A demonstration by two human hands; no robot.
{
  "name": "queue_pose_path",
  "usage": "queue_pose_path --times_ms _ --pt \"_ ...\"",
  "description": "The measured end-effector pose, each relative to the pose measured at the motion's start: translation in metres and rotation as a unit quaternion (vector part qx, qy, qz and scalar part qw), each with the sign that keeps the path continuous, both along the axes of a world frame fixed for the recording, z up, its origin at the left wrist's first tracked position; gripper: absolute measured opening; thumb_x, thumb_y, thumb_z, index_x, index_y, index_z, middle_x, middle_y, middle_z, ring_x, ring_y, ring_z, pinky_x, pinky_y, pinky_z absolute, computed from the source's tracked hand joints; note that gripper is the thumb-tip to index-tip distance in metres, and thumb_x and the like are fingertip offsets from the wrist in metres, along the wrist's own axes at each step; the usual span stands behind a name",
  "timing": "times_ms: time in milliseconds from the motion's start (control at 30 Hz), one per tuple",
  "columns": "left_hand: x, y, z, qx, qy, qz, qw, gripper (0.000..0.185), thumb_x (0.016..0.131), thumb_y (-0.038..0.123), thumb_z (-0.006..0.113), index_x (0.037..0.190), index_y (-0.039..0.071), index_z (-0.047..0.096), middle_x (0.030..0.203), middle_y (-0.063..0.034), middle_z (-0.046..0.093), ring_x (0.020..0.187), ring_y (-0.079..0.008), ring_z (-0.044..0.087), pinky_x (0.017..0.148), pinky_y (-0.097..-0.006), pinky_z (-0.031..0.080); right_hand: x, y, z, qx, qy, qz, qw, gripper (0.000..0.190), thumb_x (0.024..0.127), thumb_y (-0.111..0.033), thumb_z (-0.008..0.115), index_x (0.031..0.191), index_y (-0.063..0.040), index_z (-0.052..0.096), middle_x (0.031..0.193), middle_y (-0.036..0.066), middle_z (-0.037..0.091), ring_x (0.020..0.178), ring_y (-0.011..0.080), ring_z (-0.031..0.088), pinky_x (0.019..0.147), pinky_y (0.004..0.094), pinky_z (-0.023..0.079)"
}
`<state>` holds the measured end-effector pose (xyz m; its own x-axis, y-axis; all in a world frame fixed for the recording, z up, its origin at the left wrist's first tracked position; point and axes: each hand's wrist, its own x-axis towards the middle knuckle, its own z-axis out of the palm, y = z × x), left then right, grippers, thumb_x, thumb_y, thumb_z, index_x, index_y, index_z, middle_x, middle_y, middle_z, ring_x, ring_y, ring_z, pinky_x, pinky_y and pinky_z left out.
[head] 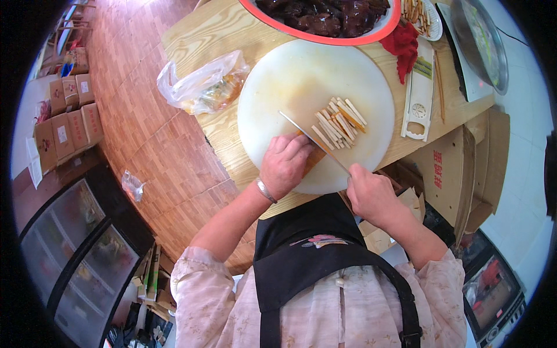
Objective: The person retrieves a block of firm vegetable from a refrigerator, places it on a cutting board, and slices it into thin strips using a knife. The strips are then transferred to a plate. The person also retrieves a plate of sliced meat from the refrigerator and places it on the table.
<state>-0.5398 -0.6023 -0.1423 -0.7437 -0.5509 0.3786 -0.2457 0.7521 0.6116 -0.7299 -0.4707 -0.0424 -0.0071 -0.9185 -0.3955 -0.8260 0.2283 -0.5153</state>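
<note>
A round white cutting board (pixel 278 78) lies on the wooden table before me. With fingers curled, my left hand (pixel 285 161) presses down a brown block of what looks like dried tofu (pixel 314 162), mostly hidden under the hand and the blade. My right hand (pixel 372 189) grips the handle of a kitchen knife (pixel 320 145), seen nearly edge-on. Its blade runs slantwise past my left knuckles, along the block's edge. Just beyond the blade rests a loose pile of pale strips with brown edges (pixel 341 122).
Past the board stands a red-rimmed basin (pixel 322 40) of dark, glossy food. Left lies a plastic bag (pixel 209 85) with food inside. To the right are a red cloth (pixel 402 48), a grater (pixel 420 98), chopsticks (pixel 439 87), a plate of strips (pixel 436 30) and a metal pan (pixel 500 65).
</note>
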Motion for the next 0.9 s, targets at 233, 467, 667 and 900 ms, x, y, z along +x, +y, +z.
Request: queue_pose_path --times_ms 233,467,667,900 --pt "0.002 0.000 -0.002 0.001 -0.003 0.004 1.000 0.027 0.073 0.005 0.068 0.100 0.004 0.070 0.110 -0.0071 0.065 0.099 -0.0251 0.061 0.082 -0.0382 0.049 0.010 -0.014 -0.047 0.015 0.003 -0.063 0.998 0.018 0.094 -0.011 0.058 0.102 -0.002 0.045 0.081 0.024 0.065 0.070 0.0436 0.067 0.061 0.0528 0.054" --pt "0.004 -0.001 -0.006 -0.001 0.012 0.005 1.000 0.025 0.074 0.004 0.068 0.099 0.003 0.069 0.110 -0.0071 0.065 0.099 -0.0252 0.062 0.082 -0.0375 0.049 -0.002 -0.001 -0.004 -0.021 -0.010 -0.010 1.000 0.017 0.093 -0.009 0.058 0.102 -0.002 0.046 0.079 0.023 0.063 0.068 0.0445 0.065 0.061 0.0531 0.053" --pt "0.001 0.000 -0.004 0.004 0.021 0.012 1.000 0.026 0.072 0.002 0.068 0.099 0.003 0.070 0.109 -0.0075 0.067 0.097 -0.0259 0.062 0.082 -0.0374 0.049 0.008 -0.005 -0.017 -0.005 -0.008 -0.010 1.000 0.017 0.092 -0.010 0.059 0.099 -0.003 0.046 0.079 0.024 0.063 0.069 0.0451 0.065 0.062 0.0541 0.053" --pt "0.009 0.001 0.003 -0.018 0.000 0.006 1.000 0.030 0.072 0.006 0.068 0.102 0.004 0.069 0.112 -0.0071 0.065 0.100 -0.0251 0.061 0.084 -0.0391 0.048 0.009 -0.007 -0.047 0.005 0.000 -0.081 0.997 0.017 0.094 -0.012 0.059 0.099 -0.002 0.046 0.079 0.024 0.064 0.070 0.0450 0.066 0.062 0.0538 0.053"
